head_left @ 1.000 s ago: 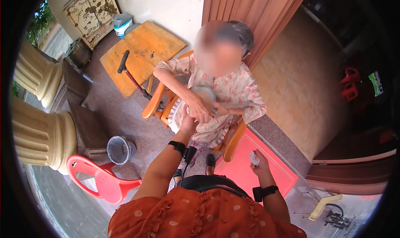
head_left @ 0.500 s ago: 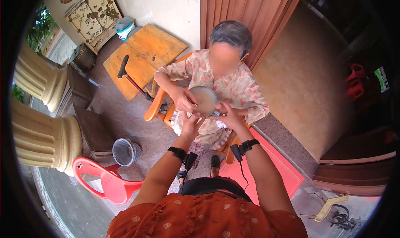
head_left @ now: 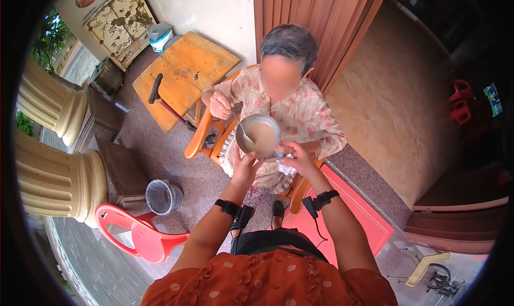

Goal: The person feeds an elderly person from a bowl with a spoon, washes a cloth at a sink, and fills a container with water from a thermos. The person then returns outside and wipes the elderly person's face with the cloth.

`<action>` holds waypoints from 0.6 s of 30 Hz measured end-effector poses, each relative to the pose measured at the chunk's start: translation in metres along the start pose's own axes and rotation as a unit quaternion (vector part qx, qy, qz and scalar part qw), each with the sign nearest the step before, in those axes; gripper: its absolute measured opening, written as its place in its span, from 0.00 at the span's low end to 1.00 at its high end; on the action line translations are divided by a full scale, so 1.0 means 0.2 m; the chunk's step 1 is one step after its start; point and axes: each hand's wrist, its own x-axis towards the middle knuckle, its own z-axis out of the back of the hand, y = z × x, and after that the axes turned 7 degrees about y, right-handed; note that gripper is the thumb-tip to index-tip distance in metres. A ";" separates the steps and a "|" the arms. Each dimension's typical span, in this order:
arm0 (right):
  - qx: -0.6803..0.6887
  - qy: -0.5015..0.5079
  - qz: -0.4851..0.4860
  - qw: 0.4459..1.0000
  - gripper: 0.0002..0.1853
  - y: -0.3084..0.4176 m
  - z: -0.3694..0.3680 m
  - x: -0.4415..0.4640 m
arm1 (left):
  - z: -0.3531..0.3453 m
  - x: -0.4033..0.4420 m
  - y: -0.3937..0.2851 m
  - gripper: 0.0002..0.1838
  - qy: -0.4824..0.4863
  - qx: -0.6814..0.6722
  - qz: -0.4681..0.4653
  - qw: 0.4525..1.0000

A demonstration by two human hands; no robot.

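Note:
A round metal bowl point(head_left: 263, 137) of pale, cloudy food or liquid is held in front of a seated person point(head_left: 300, 110). My left hand point(head_left: 245, 168) grips its near left rim, thumb up. At the bowl's right side, my right hand point(head_left: 301, 160) holds the handle area, with a crumpled white tissue point(head_left: 287, 166) against the palm. The seated person's one hand holds a metal spoon point(head_left: 242, 128) whose tip is in the bowl. Their other hand is mostly hidden behind the bowl and my right hand.
Behind the wooden armchair point(head_left: 199, 132) are a wooden table point(head_left: 179, 65) and a walking cane point(head_left: 170, 109). A lined waste basket point(head_left: 164, 197) and red plastic chair point(head_left: 144, 240) stand at left. A red mat point(head_left: 342, 220) lies by the door threshold.
My right hand has come from the lower right to the bowl, bringing the tissue. Both my hands now support the bowl. The seated person's hand has risen left, holding the spoon.

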 end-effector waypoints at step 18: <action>-0.298 -0.069 0.044 0.951 0.20 0.02 -0.10 0.06 | 0.01 -0.01 -0.10 0.43 -0.071 0.034 -0.049 0.996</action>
